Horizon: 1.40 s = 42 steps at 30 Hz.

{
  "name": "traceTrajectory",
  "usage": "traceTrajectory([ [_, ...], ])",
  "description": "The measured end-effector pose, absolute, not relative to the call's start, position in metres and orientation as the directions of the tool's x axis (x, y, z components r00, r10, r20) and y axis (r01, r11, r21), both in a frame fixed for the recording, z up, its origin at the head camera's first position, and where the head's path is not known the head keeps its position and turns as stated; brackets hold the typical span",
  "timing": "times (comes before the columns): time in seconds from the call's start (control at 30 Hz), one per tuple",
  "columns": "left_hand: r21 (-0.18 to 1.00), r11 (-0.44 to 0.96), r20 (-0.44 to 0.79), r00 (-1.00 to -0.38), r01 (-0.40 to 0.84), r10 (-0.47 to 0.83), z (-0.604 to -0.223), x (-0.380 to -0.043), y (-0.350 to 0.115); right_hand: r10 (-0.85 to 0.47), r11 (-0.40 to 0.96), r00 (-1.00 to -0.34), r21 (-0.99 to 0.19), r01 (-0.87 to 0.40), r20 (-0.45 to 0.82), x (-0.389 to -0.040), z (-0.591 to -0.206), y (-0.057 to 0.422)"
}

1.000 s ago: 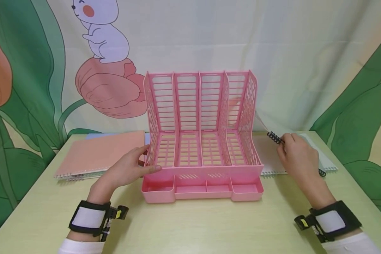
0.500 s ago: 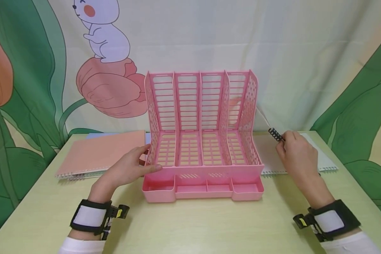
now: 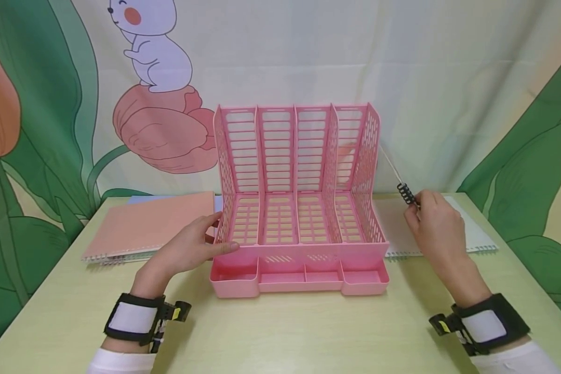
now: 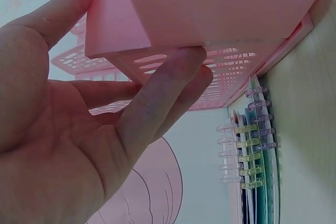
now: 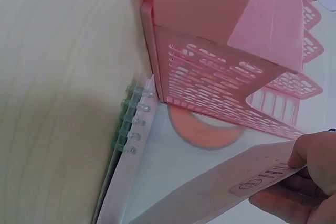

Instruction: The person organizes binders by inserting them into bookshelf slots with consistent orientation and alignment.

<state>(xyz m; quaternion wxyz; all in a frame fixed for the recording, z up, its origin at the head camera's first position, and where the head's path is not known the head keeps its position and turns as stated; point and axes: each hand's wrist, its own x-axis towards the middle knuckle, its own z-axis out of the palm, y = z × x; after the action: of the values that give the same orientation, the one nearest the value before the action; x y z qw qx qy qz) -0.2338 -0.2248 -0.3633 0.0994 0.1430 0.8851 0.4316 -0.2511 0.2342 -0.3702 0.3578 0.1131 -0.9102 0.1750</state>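
A pink desktop file organizer [image 3: 299, 252] stands mid-table, with upright slots behind and small trays along its front. My left hand [image 3: 187, 246] holds its left front corner, thumb on the front panel and fingers against the perforated side. To the right of the organizer, my right hand [image 3: 437, 223] grips a ring-bound notebook [image 3: 390, 165] by its edge, seen nearly edge-on. Black binding rings [image 3: 405, 194] stick out beside the fingers. In the right wrist view the notebook [image 5: 226, 184] shows a pale cover with small print, pinched between thumb and fingers.
Several spiral notebooks, a peach one [image 3: 154, 221] on top, lie left of the organizer. Right of it lie a greyish notebook [image 3: 392, 226] and a pale one [image 3: 477, 234], partly behind the right hand. A printed curtain [image 3: 285, 52] hangs behind the table.
My right hand has shifted slightly left, and the held notebook has swung to a steeper angle, its far end rising. The left hand and the organizer stay put.
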Motion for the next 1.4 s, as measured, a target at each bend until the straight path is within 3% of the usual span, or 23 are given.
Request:
traceTrajectory([
  [0.67, 0.783, 0.600, -0.057, -0.941, 0.165, 0.333, -0.363, -0.234, -0.225, -0.018, 0.888, -0.753, -0.336, -0.315, 0.657, -0.245, -0.362, 0.227],
  [0.9, 0.792, 0.589, -0.057, -0.941, 0.161, 0.333, -0.363, -0.234, -0.225, -0.028, 0.881, -0.703, -0.315, -0.354, 0.711, -0.247, -0.362, 0.227],
  [1.4, 0.796, 0.583, -0.049, -0.941, 0.166, 0.336, -0.363, -0.233, -0.225, 0.042, 0.872, -0.718, -0.376, -0.313, 0.695, -0.242, -0.356, 0.222],
])
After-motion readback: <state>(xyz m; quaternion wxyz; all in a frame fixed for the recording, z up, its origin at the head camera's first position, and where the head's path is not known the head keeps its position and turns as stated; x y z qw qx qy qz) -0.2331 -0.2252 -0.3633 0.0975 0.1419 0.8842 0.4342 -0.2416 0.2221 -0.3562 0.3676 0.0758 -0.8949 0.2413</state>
